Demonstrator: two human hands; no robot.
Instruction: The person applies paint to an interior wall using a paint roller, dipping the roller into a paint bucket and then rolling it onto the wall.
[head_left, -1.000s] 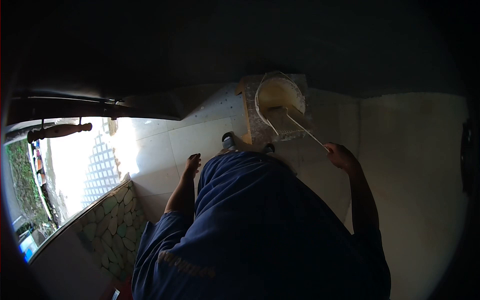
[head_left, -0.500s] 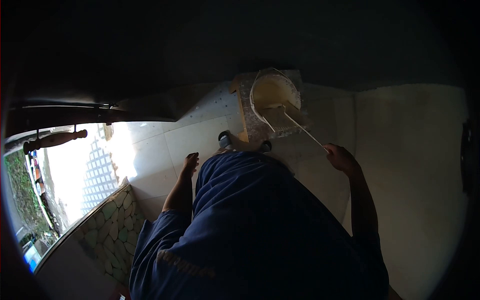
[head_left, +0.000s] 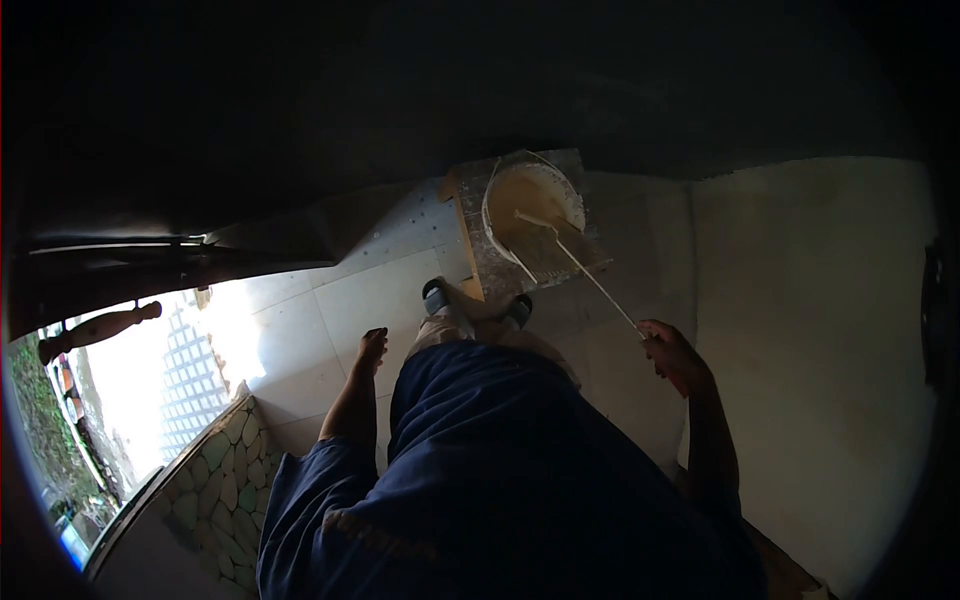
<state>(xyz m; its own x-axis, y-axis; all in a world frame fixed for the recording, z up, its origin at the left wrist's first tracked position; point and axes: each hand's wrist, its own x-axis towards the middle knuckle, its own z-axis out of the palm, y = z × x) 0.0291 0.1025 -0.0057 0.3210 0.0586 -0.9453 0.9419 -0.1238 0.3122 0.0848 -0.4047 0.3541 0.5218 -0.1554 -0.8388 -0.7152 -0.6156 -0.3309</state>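
Note:
My right hand (head_left: 672, 352) is closed around the handle of a paint roller (head_left: 590, 278); a bit of orange handle end shows below the fist. Its long thin frame slants into a white bucket (head_left: 487, 215), where the roller head sits over the cream-coloured paint. A ridged roller grid (head_left: 558, 268) leans at the bucket's near side. The bucket stands on a stained board (head_left: 492, 275). Low on the left hangs my left hand (head_left: 372, 348), with nothing visible in it and its fingers loosely bent and partly apart.
My sandalled feet (head_left: 437, 298) stand close to the board. Pale floor tiles (head_left: 350, 300) lie around it. A low stone-patterned wall (head_left: 225, 465) is at the lower left, beside a bright opening with a turned wooden piece (head_left: 100, 330). A dark surface spans the top.
The roller head has risen slightly inside the bucket, and my right hand has moved a little lower with the handle. The view has shifted, showing more of my feet.

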